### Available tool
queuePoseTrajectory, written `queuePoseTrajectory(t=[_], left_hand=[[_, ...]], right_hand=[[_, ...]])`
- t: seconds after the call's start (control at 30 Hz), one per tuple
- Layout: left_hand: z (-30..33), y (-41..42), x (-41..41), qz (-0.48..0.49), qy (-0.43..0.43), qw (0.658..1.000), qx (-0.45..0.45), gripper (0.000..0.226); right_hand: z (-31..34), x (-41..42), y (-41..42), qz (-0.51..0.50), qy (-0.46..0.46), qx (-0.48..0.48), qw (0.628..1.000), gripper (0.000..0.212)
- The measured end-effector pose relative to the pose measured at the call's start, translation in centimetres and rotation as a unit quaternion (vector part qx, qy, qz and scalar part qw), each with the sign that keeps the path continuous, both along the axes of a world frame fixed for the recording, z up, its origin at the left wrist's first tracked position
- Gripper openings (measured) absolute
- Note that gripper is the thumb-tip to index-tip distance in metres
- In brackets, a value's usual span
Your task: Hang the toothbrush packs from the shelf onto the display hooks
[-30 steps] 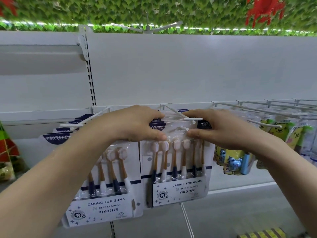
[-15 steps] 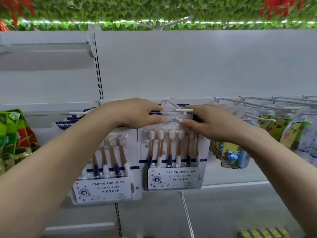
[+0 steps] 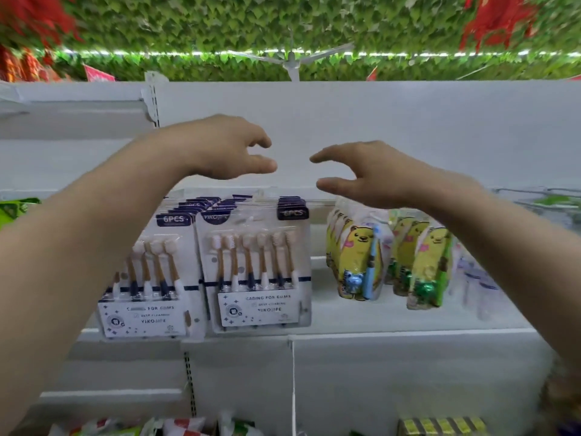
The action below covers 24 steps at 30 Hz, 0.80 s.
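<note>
Grip: both hands empty. Left hand (image 3: 226,147) and right hand (image 3: 371,174) are raised in front of the white back panel (image 3: 377,130), fingers loosely curled and apart, touching nothing, above the packs.

Largest first: the shelf unit, w/ back panel on top and a white shelf (image 3: 393,319) below. Two rows of toothbrush packs hang side by side just under the hands. Left row (image 3: 151,278) is partly hidden by the left forearm; right row (image 3: 261,272) is in full view. Each row is several packs deep; dark header tabs stack up behind the front pack. The hooks themselves are too blurred to make out. To the right hang yellow bear kids' brush packs (image 3: 358,259), not part of this job.

Pack look: clear blister on white card, six brushes upright w/ pale heads, tan necks, navy and white handles, a navy band across, "6PCS" tab on top, label panel at the bottom. Flat, light and stiff enough to hold by the top corners.

Step in hand, as I judge it: a pack is hung and the hands are free, so next is fetching another. To do it well, pinch the header at both top corners, keep the card square to the hook, line up the hang hole w/ the tip, slide it straight back, and check the front pack hangs level before letting go.
</note>
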<state>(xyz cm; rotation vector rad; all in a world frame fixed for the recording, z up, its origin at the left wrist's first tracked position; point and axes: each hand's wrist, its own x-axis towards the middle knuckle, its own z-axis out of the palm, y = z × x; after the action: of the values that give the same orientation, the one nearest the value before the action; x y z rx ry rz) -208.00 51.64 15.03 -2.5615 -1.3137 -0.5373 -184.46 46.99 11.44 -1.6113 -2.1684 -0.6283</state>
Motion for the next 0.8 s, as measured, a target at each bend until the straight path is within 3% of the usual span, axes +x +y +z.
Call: queuePoseTrajectory(t=[0.2,0.4,0.57,0.8], left_hand=[[-0.6,-5.1,7.5,-0.052,0.030,0.998,0.018,0.061],[-2.8,-5.8,13.1,-0.055,0.032,0.998,-0.004,0.055],[-5.8,-2.0,15.1,-0.024,-0.002,0.998,-0.058,0.049],[-7.5,3.5,16.4,-0.062,-0.120,0.989,-0.067,0.032]], right_hand=[[1.9,5.6,-4.8,-0.036,-0.056,0.000,0.998,0.056],[0.5,11.8,-7.4,-0.052,-0.030,-0.007,0.998,0.054],[-1.6,14.9,-6.3,-0.044,0.013,-0.018,0.999,0.051],[0.3,15.3,-1.5,-0.007,0.026,-0.029,0.999,0.044]])
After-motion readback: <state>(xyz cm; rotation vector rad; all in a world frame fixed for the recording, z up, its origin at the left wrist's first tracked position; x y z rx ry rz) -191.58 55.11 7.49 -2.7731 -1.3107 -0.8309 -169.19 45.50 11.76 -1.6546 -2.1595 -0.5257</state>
